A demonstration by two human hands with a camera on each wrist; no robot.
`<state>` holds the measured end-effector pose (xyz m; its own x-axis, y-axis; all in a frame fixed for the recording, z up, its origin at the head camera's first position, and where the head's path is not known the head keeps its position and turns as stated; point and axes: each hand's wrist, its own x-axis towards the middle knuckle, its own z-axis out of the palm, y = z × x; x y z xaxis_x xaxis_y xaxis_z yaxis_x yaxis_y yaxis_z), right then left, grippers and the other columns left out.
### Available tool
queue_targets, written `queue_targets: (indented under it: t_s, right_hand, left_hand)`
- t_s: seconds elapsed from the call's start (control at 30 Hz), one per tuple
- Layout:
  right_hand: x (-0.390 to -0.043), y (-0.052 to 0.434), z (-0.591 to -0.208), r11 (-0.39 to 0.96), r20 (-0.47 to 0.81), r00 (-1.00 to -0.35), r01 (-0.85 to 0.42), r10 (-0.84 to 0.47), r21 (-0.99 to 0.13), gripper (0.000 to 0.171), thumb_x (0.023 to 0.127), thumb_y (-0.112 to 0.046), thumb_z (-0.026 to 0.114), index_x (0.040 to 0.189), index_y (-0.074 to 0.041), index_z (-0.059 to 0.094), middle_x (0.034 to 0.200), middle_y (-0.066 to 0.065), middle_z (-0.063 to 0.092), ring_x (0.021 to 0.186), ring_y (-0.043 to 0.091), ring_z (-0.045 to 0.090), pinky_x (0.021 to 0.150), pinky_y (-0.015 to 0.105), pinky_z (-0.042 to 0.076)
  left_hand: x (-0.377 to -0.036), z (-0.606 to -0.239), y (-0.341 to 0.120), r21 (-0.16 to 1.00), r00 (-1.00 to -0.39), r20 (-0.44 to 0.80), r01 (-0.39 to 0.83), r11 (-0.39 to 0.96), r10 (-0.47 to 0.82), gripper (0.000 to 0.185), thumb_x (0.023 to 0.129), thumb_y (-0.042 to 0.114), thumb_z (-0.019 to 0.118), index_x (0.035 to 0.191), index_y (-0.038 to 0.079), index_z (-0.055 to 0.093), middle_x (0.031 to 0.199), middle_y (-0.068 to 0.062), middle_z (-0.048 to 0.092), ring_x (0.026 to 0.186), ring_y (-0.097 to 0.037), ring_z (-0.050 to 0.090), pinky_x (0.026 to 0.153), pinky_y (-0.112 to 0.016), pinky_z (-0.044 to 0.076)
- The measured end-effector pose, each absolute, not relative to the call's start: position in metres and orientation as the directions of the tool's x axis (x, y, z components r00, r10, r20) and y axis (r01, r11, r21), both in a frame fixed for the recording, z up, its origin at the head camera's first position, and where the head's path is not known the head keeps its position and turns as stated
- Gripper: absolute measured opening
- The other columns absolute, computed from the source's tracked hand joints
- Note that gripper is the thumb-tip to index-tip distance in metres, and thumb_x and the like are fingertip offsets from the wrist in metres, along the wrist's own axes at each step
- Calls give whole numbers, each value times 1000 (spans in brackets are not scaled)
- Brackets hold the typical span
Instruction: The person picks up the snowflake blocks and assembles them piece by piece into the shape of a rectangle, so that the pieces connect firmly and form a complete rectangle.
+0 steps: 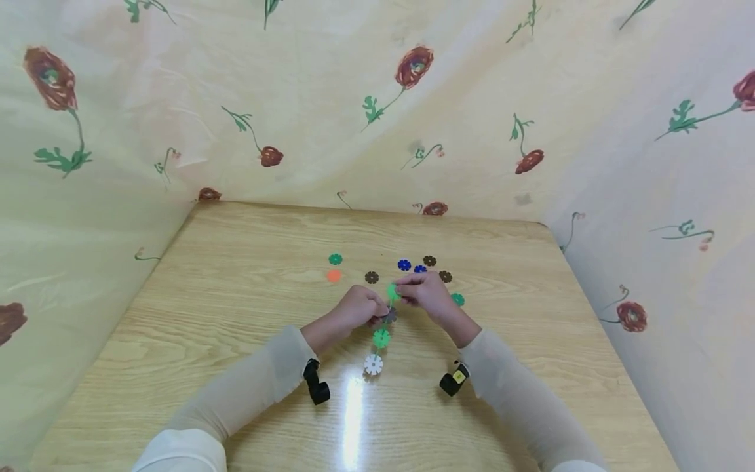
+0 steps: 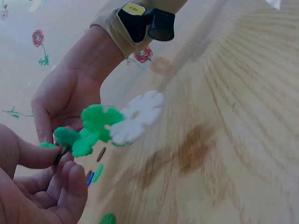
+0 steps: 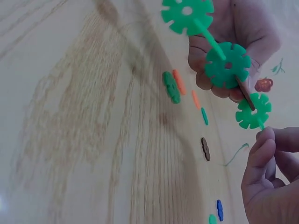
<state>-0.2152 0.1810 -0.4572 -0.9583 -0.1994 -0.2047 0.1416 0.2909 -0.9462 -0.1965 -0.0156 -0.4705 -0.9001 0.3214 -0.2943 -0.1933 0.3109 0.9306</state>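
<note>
Here, on the wooden worktop (image 1: 236, 314), the leftmost loose pieces are a dark green disc (image 1: 335, 259) and, just in front of it, an orange disc (image 1: 333, 276), both lying flat and well apart from the hands. Next comes a brown disc (image 1: 371, 277), near the knuckles of the left hand (image 1: 356, 308).

That left hand has its fingers curled round the middle of a chain of snowflake discs (image 1: 381, 328), pinching it where a grey piece (image 1: 390, 316) sits. The chain runs toward the person from there: a green disc (image 1: 381, 338), then a white disc (image 1: 373, 364) at the near end, which looks to rest on the worktop just beside a bright glare patch. In the left wrist view the white disc (image 2: 138, 116) and the green ones (image 2: 96, 122) are slotted edge into edge.

At the far end of the chain, a light green disc (image 1: 392, 292) is pinched between the fingertips of the right hand (image 1: 427, 295), so both hands meet over the chain, almost touching. The right wrist view shows that disc (image 3: 253, 111) held by its edge.

Beyond the right hand lie two blue discs (image 1: 404, 265), then two brown ones (image 1: 430, 261), and a teal disc (image 1: 457, 299) just right of the hand.
</note>
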Motion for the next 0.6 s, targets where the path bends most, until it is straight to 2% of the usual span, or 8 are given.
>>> queue_targets:
  t_s: [0.17,0.33,0.43,0.6]
  right_hand:
    - [-213,183,-457,273,-232,-947,168,-224,-947,29,99,-11,67,120,9,70,81,-4,70,74,14,66,68,24,59]
    - [-213,185,-456,240,-253,-929,190,-271,-952,31,99,-12,66,124,7,68,83,-2,70,75,14,66,68,23,59]
    - [-213,187,-457,235,-267,-913,198,-309,-952,34,99,-12,65,128,7,65,84,-2,71,74,12,66,68,22,60]
    - [-215,203,-453,273,-277,-902,189,-332,-943,41,103,-16,62,135,10,60,92,1,74,80,12,68,72,23,60]
  left_hand:
    - [-202,-468,-19,916,-888,-293,-153,372,355,22,96,16,64,89,0,78,81,-8,73,70,-18,65,59,-24,54]
    - [-206,-466,-14,929,-890,-325,-236,284,321,28,101,29,63,100,5,77,89,-5,73,77,-17,67,63,-26,57]
    - [-207,-464,-12,936,-890,-331,-269,226,313,24,102,27,65,106,5,76,90,-4,71,77,-15,66,63,-24,57]
    - [-208,-462,-11,938,-884,-339,-293,184,323,19,101,18,66,104,1,75,82,-3,69,73,-14,65,63,-23,57]
